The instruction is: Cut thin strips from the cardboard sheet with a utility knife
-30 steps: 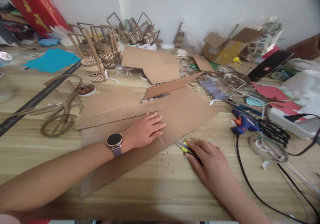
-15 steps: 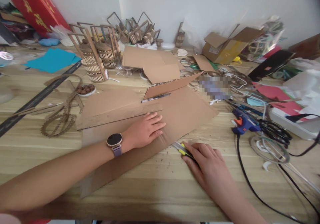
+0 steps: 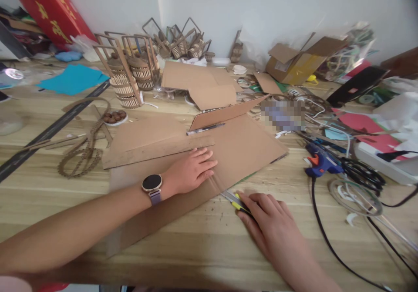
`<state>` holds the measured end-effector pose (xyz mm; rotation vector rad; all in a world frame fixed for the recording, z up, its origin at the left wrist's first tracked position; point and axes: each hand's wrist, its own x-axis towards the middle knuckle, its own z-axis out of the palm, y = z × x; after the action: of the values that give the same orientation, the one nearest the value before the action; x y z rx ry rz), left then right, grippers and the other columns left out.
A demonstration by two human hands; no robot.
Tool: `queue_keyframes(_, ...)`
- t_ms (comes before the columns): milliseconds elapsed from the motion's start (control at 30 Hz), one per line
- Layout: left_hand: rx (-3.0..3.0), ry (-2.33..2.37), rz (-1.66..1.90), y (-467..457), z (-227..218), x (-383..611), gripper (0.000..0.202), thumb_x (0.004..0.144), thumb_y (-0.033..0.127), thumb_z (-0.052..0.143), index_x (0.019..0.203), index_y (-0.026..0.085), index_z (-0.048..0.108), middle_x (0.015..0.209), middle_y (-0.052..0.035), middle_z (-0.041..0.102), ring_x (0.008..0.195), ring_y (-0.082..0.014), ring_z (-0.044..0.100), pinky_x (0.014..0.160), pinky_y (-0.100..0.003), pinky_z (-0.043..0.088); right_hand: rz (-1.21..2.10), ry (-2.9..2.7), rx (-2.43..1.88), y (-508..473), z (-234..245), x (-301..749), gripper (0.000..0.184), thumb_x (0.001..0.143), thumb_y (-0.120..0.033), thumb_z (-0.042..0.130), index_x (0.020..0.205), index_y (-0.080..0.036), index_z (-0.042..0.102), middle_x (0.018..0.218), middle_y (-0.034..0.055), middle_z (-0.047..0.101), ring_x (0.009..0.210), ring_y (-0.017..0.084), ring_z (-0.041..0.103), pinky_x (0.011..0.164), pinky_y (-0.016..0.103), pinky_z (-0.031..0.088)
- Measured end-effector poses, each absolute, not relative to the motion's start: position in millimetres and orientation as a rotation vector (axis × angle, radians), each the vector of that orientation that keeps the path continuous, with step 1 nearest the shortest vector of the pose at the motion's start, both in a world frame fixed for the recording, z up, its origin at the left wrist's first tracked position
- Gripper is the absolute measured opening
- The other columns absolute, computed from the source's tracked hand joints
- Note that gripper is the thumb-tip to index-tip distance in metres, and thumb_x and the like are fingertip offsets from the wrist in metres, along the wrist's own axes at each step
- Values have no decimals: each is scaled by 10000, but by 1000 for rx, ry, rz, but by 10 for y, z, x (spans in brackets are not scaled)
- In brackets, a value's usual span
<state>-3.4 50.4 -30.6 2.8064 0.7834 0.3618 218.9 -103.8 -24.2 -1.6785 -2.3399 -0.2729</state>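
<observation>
A large brown cardboard sheet point(image 3: 248, 146) with raised flaps lies on the wooden table. My left hand point(image 3: 192, 170) rests flat on it, fingers stretched out and a watch point(image 3: 152, 182) on the wrist. In my right hand point(image 3: 271, 218) is a yellow and black utility knife point(image 3: 240, 204), its blade out. The blade tip is at the near edge of the cardboard, by the crease; whether it cuts in, I cannot tell. A pen point(image 3: 205, 129) lies on the cardboard against the upright flap.
A blue glue gun point(image 3: 321, 159) with a black cable lies at right, beside a tape roll point(image 3: 355, 197). Several small bamboo baskets point(image 3: 126, 87) stand at the back left. An opened cardboard box point(image 3: 294, 68) sits by the wall. Brown toothed strips point(image 3: 80, 157) lie at left.
The knife has shifted slightly, bringing its blade tip up to the cardboard's near edge. My left hand stays pressed on the sheet. The whole view has shifted a little.
</observation>
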Motion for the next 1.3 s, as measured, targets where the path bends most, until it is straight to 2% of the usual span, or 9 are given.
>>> queue_keyframes(333, 2812, 813, 380, 504, -315, -26, 449, 1048, 388, 292, 1340, 189, 568, 1474, -99, 475, 1409, -256, 371, 1160, -458, 300, -288, -2349, -1677, -1058, -237, 2171, 380, 1011, -359, 368, 1199, -143, 618, 924, 105, 655, 804, 223, 611, 668, 358, 462)
queue_keyframes(500, 2821, 851, 387, 516, -324, -22, 454, 1044, 401, 300, 1340, 187, 569, 1470, -122, 475, 1404, -267, 378, 1150, -473, 314, -248, -2340, -1661, -1086, -236, 2177, 364, 1003, -372, 397, 1211, -163, 610, 925, 98, 660, 805, 214, 623, 650, 341, 473)
queue_keyframes(733, 2794, 873, 391, 506, -338, -12, 463, 1049, 396, 278, 1345, 190, 568, 1483, -120, 459, 1417, -254, 358, 1166, -471, 282, -279, -2281, -1680, -1107, -266, 2084, 390, 1018, -375, 335, 1189, -168, 619, 908, 101, 655, 788, 219, 616, 655, 355, 473)
queue_keyframes(933, 2815, 882, 375, 499, -329, -16, 466, 1047, 402, 281, 1346, 188, 567, 1476, -124, 466, 1414, -261, 362, 1164, -469, 285, -291, -2284, -1688, -1109, -266, 2040, 370, 1005, -342, 377, 1180, -126, 622, 906, 107, 649, 790, 229, 614, 650, 368, 480)
queue_keyframes(1133, 2827, 860, 379, 484, -327, 2, 457, 1047, 393, 283, 1335, 187, 572, 1474, -123, 470, 1407, -258, 374, 1157, -470, 297, -253, -2322, -1686, -1131, -285, 2079, 346, 981, -368, 460, 1236, -178, 598, 924, 93, 659, 810, 209, 624, 664, 333, 474)
queue_keyframes(1300, 2814, 824, 404, 504, -286, -47, 433, 1044, 371, 310, 1304, 173, 593, 1460, -113, 490, 1395, -229, 398, 1161, -426, 313, -266, -2306, -1726, -1096, -256, 2071, 356, 1002, -374, 387, 1200, -185, 614, 929, 94, 662, 794, 220, 615, 647, 350, 455)
